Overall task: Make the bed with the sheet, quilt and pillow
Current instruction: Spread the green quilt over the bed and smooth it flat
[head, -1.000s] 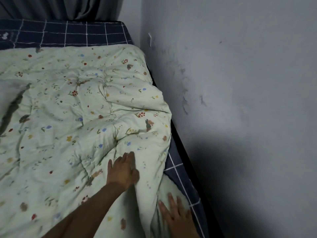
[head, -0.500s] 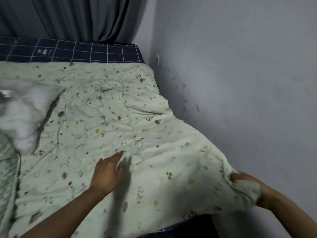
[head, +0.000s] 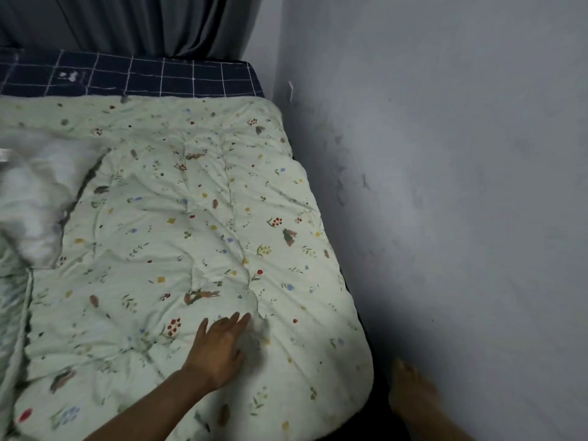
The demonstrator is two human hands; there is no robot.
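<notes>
1. Quilt (head: 191,243): it lay spread over the bed, pale green with small printed flowers, and its right edge ran just beside the wall (head: 461,186). You could judge it soft, puffy and light; it looked likely to crease and bunch under a push rather than slide as one piece.
2. Left hand (head: 221,348): you held it flat on the near part of the quilt, fingers straight and spread, pressing and gripping nothing.
3. Right hand (head: 413,393): it hung blurred in the dark gap between bed and wall, off the quilt; its fingers looked loose and held nothing that showed.
4. Where to take hold: the rounded near-right corner and the hems were, in my judgement, the best places to pinch, since the padded middle offered only slack cloth.
5. Sheet (head: 159,78): the dark checked sheet showed bare in a strip at the head, beyond the quilt's far hem, below the curtain (head: 159,23).
6. White bedding (head: 35,198): a rumpled mass lay on the quilt's left side; you could not tell whether it was the pillow.
7. Room: the wall side was tight, so pulls toward you or leftward had more space.
</notes>
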